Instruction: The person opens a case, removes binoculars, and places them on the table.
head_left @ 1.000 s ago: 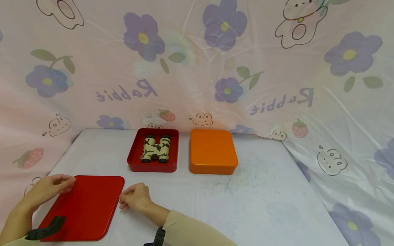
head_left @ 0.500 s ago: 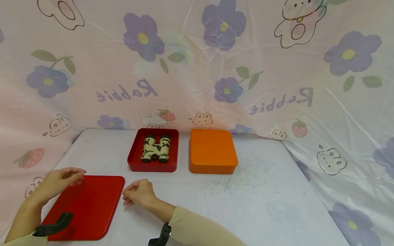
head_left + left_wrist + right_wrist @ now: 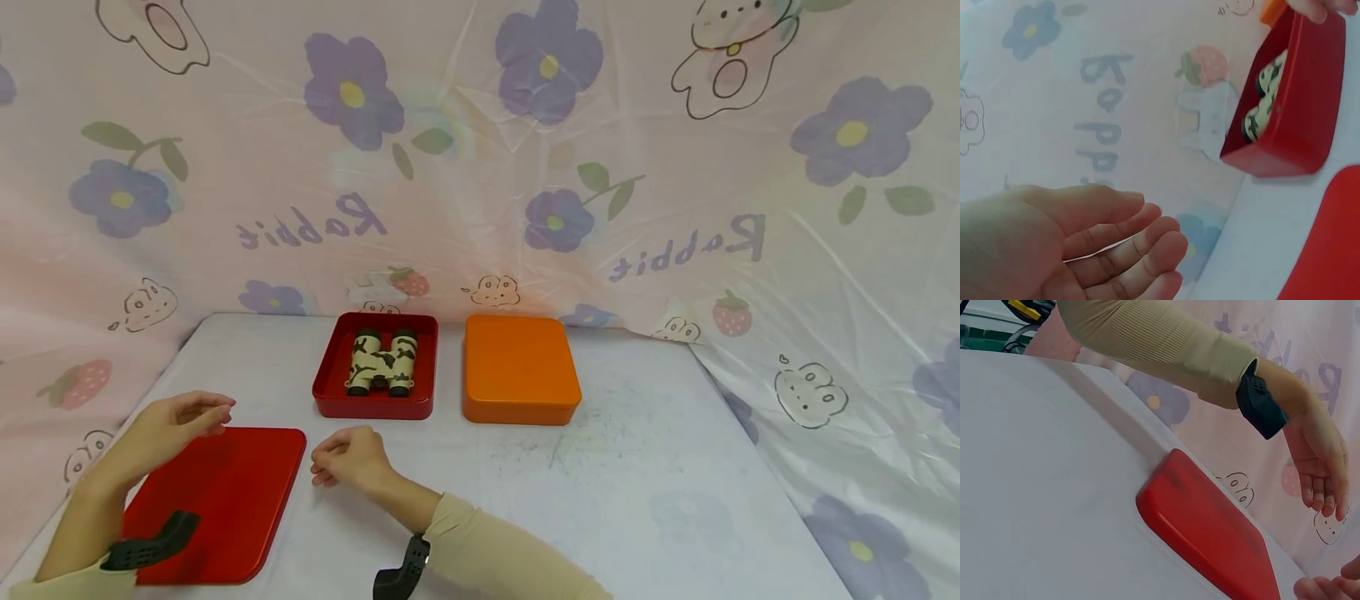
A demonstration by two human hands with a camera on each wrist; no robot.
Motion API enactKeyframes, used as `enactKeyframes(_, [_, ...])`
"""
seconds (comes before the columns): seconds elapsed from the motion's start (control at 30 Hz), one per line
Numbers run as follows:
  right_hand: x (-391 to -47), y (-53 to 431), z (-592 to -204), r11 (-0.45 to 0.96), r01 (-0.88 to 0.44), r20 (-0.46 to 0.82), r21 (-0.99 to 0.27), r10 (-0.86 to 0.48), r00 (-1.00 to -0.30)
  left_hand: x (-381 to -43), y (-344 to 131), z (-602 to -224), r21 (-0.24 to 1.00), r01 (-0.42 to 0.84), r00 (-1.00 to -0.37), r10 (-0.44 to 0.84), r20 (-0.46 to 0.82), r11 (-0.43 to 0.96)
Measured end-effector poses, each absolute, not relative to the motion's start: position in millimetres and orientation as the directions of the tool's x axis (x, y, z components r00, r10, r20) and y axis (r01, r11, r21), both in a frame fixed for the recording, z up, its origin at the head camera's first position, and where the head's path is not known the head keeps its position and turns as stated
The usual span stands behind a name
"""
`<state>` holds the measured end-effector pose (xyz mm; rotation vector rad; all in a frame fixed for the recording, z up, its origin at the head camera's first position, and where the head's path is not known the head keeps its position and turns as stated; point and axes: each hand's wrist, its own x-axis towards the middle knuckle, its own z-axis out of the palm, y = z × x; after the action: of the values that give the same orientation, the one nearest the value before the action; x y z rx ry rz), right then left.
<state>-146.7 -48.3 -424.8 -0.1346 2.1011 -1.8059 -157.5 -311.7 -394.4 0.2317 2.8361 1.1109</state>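
Note:
My left hand point(image 3: 168, 433) is raised over the far left corner of a flat red lid point(image 3: 232, 500), its fingers relaxed and holding nothing. In the left wrist view those fingers point(image 3: 1147, 250) extend loosely beside the thumb. To the right of the lid, my right hand point(image 3: 356, 460) hovers with its fingers loosely bent and nothing between them. Beyond the hands stands an open dark red box point(image 3: 322, 396). Camouflage-patterned binoculars point(image 3: 381, 365) lie inside it.
An orange box point(image 3: 521, 367) sits closed to the right of the red box. White cloth covers the table point(image 3: 637, 467), with grey smudges on it. A patterned curtain point(image 3: 465, 150) rises behind the table and along its sides.
Both hands have moved right and away from the body. The left hand has come off the lid's left edge, and the right hand has drawn clear of its right edge. The lid and boxes stay put.

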Motion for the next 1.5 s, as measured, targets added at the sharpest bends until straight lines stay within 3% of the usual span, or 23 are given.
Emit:
enactKeyframes(0.63, [-163.2, -31.4, -411.6, 0.173, 0.099, -0.152, -0.98, -0.324, -0.934, -163.7, -264.3, -375.5, 0.697, 0.149, -0.986, 0.159, 0.052, 0.702])
enactKeyframes(1.0, [-173.9, -20.7, -404.0, 0.203, 0.088, -0.148, -0.975, -0.301, -0.942, -173.3, -246.5, -370.4, 0.705, 0.235, -0.971, 0.195, 0.139, 0.67])
enactKeyframes(1.5, [-187.8, -9.2, -396.3, 0.236, 0.049, -0.118, -0.97, -0.285, -0.951, -183.6, -234.6, -367.4, 0.757, 0.206, -0.975, 0.192, 0.109, 0.619])
